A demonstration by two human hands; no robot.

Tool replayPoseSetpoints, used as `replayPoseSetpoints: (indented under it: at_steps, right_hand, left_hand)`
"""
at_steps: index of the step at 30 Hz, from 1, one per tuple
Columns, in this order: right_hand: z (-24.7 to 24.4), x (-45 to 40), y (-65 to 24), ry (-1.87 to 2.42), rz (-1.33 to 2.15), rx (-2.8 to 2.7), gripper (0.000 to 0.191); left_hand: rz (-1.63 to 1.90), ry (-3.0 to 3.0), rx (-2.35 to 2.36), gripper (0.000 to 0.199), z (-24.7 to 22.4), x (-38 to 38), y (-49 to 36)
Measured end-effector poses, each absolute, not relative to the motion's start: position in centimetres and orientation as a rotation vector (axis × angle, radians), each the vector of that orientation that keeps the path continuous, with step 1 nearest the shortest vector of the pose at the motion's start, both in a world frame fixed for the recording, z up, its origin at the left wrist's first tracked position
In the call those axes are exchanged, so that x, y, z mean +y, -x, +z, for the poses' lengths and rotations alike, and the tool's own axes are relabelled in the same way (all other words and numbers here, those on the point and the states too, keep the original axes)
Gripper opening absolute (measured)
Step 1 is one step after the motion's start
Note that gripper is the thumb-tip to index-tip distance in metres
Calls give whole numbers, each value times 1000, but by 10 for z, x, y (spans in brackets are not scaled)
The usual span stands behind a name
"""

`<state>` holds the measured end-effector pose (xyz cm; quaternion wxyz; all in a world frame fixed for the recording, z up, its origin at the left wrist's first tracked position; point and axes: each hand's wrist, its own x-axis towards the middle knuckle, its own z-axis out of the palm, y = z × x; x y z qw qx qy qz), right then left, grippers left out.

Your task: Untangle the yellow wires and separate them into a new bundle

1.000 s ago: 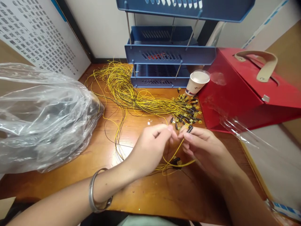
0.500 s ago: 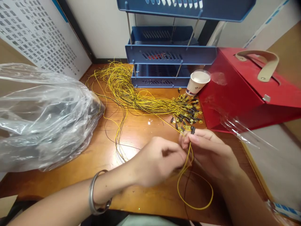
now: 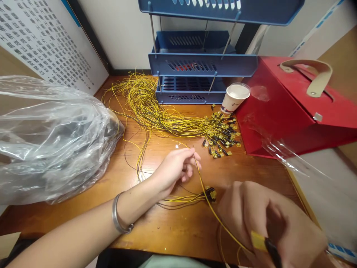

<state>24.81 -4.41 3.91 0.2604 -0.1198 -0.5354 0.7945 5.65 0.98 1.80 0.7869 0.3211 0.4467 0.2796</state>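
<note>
My left hand (image 3: pixel 181 165) pinches a yellow wire (image 3: pixel 213 212) between thumb and fingertips above the wooden table. Close to the camera at the lower right, my right hand (image 3: pixel 267 223) is closed round the same wire, and a connector with a yellow tab (image 3: pixel 259 241) and black body sticks out below its fingers. Between the hands a small bundle of connectors (image 3: pixel 210 194) lies on the table, its wires running left under my left wrist. Behind them spreads a large pile of yellow and black wires (image 3: pixel 173 124), with its connectors (image 3: pixel 220 139) at the right end.
A clear plastic bag (image 3: pixel 55 141) fills the left side. Blue stacked trays (image 3: pixel 203 65) stand at the back, beside a paper cup (image 3: pixel 235 98) and a red box (image 3: pixel 292 111) with a beige handle. The wooden table (image 3: pixel 145 238) extends beneath everything.
My right hand has moved down and toward the camera with the connector. My left hand has shifted up and left, the wire now stretches between them, and the small bundle has come into view.
</note>
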Motion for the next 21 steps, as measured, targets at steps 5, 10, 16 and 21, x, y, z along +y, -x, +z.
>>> replayPoseSetpoints:
  at_steps: [5, 10, 16, 21]
  right_hand:
    - [37, -49, -245, 237, 2097, -1425, 51]
    - [42, -40, -253, 365, 2054, -1395, 36]
    - [39, -37, -254, 533, 1820, -1128, 15]
    - [33, -40, -244, 589, 1806, -1042, 17]
  left_hand:
    - [491, -862, 851, 28, 41, -5, -47]
    - [519, -1006, 704, 43, 70, -11, -24]
    - [537, -1026, 654, 56, 77, -31, -12]
    - [600, -834, 417, 70, 64, -41, -17]
